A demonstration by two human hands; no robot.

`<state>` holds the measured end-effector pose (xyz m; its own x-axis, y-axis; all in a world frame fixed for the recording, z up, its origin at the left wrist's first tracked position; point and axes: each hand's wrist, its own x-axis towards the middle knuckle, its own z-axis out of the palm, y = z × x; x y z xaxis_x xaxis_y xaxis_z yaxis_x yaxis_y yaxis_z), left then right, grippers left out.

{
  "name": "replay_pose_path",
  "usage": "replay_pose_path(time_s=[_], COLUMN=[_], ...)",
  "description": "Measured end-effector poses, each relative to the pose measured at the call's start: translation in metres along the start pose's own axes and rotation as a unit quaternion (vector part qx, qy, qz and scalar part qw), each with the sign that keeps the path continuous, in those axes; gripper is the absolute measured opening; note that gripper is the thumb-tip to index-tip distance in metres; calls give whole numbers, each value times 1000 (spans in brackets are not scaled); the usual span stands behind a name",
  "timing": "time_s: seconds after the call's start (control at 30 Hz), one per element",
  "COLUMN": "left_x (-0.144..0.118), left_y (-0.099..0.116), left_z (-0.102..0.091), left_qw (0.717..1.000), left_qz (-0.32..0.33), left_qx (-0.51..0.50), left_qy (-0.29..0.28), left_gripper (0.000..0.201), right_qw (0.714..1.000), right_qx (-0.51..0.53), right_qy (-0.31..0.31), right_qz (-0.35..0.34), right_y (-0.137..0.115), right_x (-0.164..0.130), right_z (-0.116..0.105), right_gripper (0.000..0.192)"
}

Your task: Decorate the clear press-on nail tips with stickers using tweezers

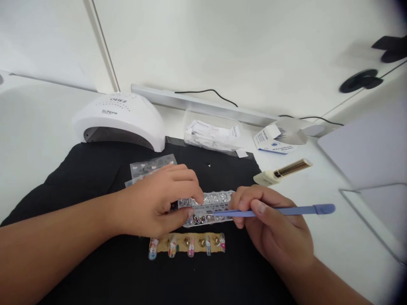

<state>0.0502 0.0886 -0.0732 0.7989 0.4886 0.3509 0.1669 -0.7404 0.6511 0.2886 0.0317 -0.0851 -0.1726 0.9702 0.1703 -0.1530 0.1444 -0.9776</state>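
Observation:
A clear divided case of nail rhinestones (214, 198) lies on the black mat, its small compartments full of silver and coloured stones. My left hand (162, 199) grips the left end of it between thumb and fingers. In my right hand (273, 228) is a slim blue tool (295, 210), held level, its thin tip pointing left over the compartments. The fingertips of that hand also touch the case's right end. Nearer to me, several decorated false nails (190, 246) with cartoon figures sit along a tan strip (163, 243) with gold round pieces.
A white nail lamp (122, 114) stands at the back left. Behind the case are a clear tub of wipes (211, 133) and an alcohol pad box (275, 137). A gold-capped polish bottle (267, 178) lies at right. Sticker sheets (152, 165) lie partly under my left hand on the mat (104, 169).

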Motion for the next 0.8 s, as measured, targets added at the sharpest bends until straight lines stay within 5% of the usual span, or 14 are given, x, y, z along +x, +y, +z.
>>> replay_pose_path(time_s=[0.8], left_x=[2], left_y=[9], left_z=[4], left_qw=[999], left_qz=[-5], left_qx=[-49], left_qy=[24], left_gripper=[6], right_qw=[1000], right_qx=[22], right_qy=[-2], right_qz=[-21], right_y=[-2], right_x=[0], right_z=[4], right_gripper=[20])
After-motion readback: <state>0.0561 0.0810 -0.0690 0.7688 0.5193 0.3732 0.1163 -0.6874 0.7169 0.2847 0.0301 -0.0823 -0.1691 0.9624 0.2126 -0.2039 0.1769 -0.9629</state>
